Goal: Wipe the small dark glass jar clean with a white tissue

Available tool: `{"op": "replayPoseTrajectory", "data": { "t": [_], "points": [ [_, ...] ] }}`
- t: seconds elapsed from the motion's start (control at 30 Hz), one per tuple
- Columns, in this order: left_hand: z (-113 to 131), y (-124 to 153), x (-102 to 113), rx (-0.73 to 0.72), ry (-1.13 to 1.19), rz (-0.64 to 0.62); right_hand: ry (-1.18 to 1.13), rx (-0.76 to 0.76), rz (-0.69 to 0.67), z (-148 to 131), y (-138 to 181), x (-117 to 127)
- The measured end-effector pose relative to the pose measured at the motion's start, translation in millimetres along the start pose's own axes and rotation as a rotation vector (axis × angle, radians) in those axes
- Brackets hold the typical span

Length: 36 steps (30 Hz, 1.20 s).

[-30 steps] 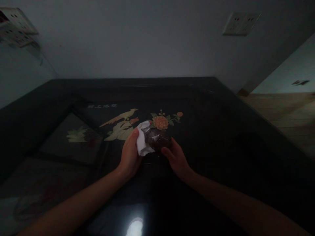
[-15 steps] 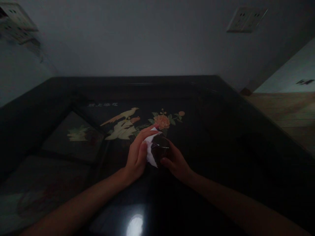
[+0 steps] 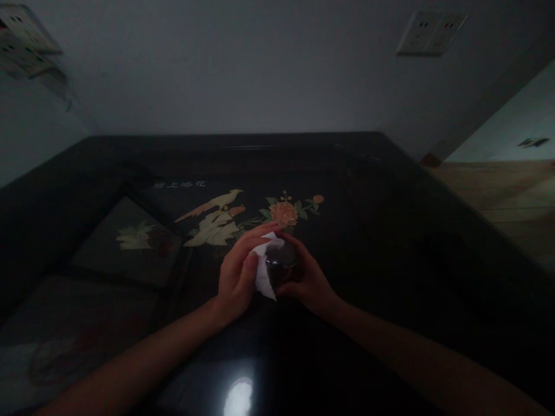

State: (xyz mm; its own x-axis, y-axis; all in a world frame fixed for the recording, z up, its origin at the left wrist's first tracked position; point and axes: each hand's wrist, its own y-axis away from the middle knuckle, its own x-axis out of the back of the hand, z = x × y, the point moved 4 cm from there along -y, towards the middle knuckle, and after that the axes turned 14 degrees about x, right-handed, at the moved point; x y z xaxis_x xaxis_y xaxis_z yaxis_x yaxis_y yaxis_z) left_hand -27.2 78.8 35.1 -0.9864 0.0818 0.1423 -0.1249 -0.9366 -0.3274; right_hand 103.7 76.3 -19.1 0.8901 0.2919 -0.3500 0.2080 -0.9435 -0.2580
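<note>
Between my hands is a small dark, rounded container [image 3: 281,261] with a shiny curved rim; the dimness hides whether it is a cup or a jar. My left hand [image 3: 240,267] presses a white tissue [image 3: 264,278] against the container's left side, with the thumb on the near face of the tissue. From the right, my right hand [image 3: 310,280] wraps round the container, thumb in front and fingers behind it. Both hands are over the glossy black tabletop [image 3: 381,231]; whether the container touches it cannot be seen.
Inlaid in the tabletop are a bird [image 3: 221,201] and a flower [image 3: 284,212]. A grey wall [image 3: 243,69] rises behind, with sockets [image 3: 431,33] at right and more sockets [image 3: 28,43] at left. Wooden flooring [image 3: 503,190] lies beyond the right edge.
The container has tilted between my hands, so its top and rim look rounder and paler. My right fingers have moved up around its far side. The left hand still presses the tissue on it.
</note>
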Motion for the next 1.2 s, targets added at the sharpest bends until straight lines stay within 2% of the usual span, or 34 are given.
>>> {"op": "replayPoseTrajectory", "data": {
  "t": [0.17,0.33,0.5,0.57,0.77,0.83,0.9,0.93,1.0,1.13,1.2],
  "points": [
    [-2.4,0.0,2.3,-0.010,-0.013,0.022,0.037,-0.006,0.022,2.0,-1.8,3.1],
    [-5.8,-5.4,4.0,-0.058,-0.100,-0.015,0.028,-0.037,-0.016,2.4,-2.3,0.7],
    [-9.5,-7.0,2.3,-0.002,-0.126,-0.029,0.038,-0.024,-0.036,2.8,-2.9,1.1],
    [-13.2,-7.1,1.9,0.093,-0.066,-0.023,0.040,-0.020,-0.027,3.3,-3.6,2.4],
    [-41.9,-12.0,-2.6,0.655,0.342,0.038,-0.014,-0.015,-0.011,3.9,-4.7,1.4],
    [-46.7,-13.1,-5.7,0.748,0.452,0.041,-0.020,-0.014,-0.020,3.6,-4.4,-0.3],
    [-46.6,-12.2,-6.0,0.755,0.446,0.048,-0.018,-0.011,-0.022,3.4,-4.0,-1.1],
    [-44.4,-11.2,-4.7,0.714,0.392,0.054,-0.018,-0.010,-0.019,3.4,-3.8,-1.2],
    [-34.7,-9.4,-0.3,0.513,0.204,0.058,-0.011,-0.008,-0.019,3.3,-3.5,-0.9],
    [-7.7,-4.5,2.3,-0.123,-0.244,-0.027,0.000,-0.008,-0.041,3.4,-3.0,0.3],
    [-0.9,-3.1,1.3,-0.371,-0.393,-0.084,0.022,-0.012,-0.046,3.9,-2.8,1.5]
  ]
}}
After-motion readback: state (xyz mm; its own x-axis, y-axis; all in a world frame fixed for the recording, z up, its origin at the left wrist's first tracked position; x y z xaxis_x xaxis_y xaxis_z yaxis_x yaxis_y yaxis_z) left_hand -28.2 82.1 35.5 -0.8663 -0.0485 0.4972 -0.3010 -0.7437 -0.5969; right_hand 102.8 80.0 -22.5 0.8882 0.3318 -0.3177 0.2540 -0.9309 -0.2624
